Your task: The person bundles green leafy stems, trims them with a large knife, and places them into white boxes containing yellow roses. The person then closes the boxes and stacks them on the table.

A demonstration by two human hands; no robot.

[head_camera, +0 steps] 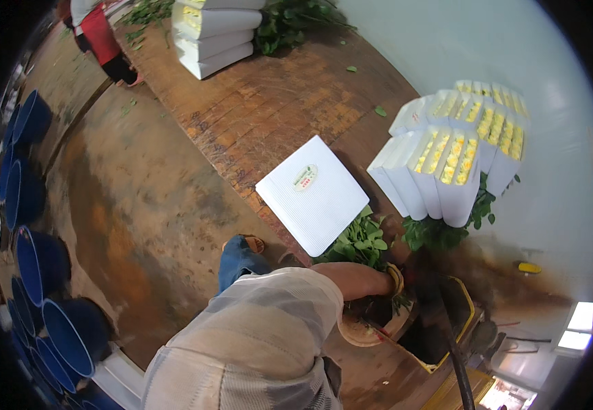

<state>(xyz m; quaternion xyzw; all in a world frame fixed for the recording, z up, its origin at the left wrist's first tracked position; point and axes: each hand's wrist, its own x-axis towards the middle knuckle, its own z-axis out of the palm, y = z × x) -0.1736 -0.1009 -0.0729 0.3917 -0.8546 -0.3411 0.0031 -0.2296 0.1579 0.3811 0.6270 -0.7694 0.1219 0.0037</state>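
My left arm reaches across the lower middle, a yellow band at the wrist. My left hand point(413, 281) is dark and blurred beyond the band; its fingers cannot be made out. Beneath the forearm pass leafy green stems point(363, 238) from a square bundle wrapped in white corrugated card point(312, 197), which bears an oval label. Cut stem ends point(403, 303) show below the wrist. Near them are a curved tan rim point(360, 335) and a dark yellow-edged opening point(429, 328). My right hand is out of view, and a beige plaid garment point(235, 353) fills the bottom.
More white-wrapped bundles of yellow roses point(447, 164) stand against the pale wall, with others stacked point(219, 38) farther up the brown table point(271, 113). Blue buckets point(73, 333) line the floor at left. A person in red point(99, 36) stands top left. A dark bar point(458, 359) crosses lower right.
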